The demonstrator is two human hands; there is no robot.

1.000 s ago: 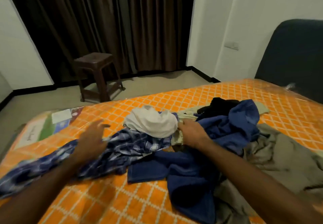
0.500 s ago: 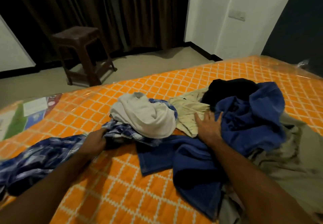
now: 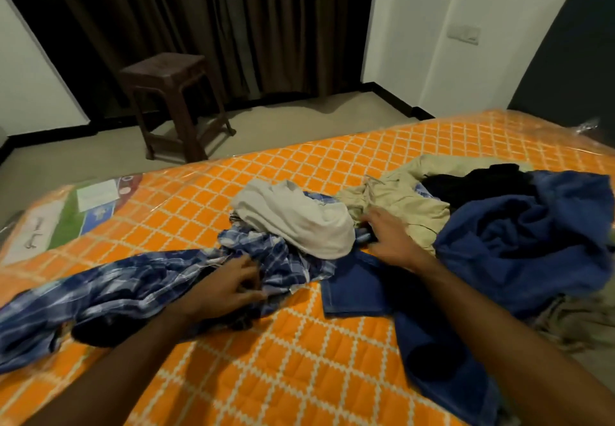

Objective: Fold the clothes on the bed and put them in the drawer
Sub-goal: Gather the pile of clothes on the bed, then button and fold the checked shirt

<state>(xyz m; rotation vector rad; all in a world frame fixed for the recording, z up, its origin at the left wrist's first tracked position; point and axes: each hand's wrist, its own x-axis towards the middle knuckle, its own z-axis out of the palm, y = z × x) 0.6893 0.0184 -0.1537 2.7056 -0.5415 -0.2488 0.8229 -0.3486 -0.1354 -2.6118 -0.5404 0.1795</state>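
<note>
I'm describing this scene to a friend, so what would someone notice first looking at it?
First, the bright orange checked mattress filling the foreground, with an unfolded heap of clothes on it. The left hand grips a blue plaid shirt trailing left, while the right hand reaches between a white garment and a big blue garment. Behind, a brown stool stands before dark curtains.

Dark brown curtains point(image 3: 206, 23) hang floor-length across the upper centre of the frame, flanked by white walls point(image 3: 416, 26) edged with black skirting. A brown plastic stool point(image 3: 173, 106) stands on the grey-beige floor point(image 3: 299, 123) at centre left. A wall switch plate point(image 3: 464, 34) sits upper right (the room is dimly lit), beside a dark padded headboard point(image 3: 572, 59).
</note>
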